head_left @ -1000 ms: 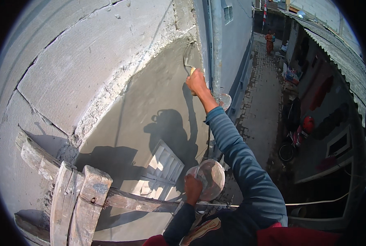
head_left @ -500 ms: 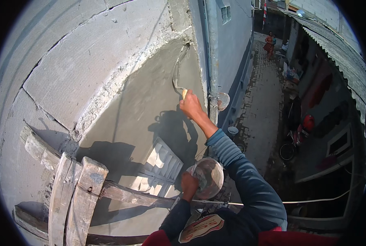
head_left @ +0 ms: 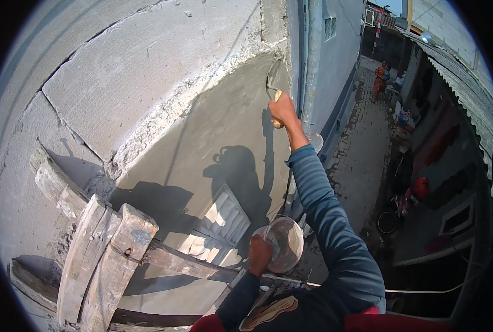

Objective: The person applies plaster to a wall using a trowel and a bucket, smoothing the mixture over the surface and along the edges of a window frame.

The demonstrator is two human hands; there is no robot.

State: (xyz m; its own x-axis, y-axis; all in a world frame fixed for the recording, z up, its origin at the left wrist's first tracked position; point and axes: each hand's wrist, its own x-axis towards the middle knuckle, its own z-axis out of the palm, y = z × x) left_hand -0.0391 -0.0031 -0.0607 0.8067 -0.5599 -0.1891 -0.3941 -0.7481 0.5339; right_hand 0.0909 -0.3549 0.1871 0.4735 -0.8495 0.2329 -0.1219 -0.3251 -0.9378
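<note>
A big pale block wall (head_left: pixel 147 72) is in front of me, and a stone path (head_left: pixel 348 144) runs down on my right. Smooth grey plaster (head_left: pixel 224 122) covers part of the wall, with my shadow on it. Old wood boards (head_left: pixel 111 268) stand low on my left. A round bucket (head_left: pixel 288 243) is close to my body, and my left hand (head_left: pixel 260 254) is closed at its left edge. My right hand (head_left: pixel 284 110) reaches up, gripping the trowel (head_left: pixel 278 95) by its wooden handle. The trowel's blade is at the plaster's top corner.
</note>
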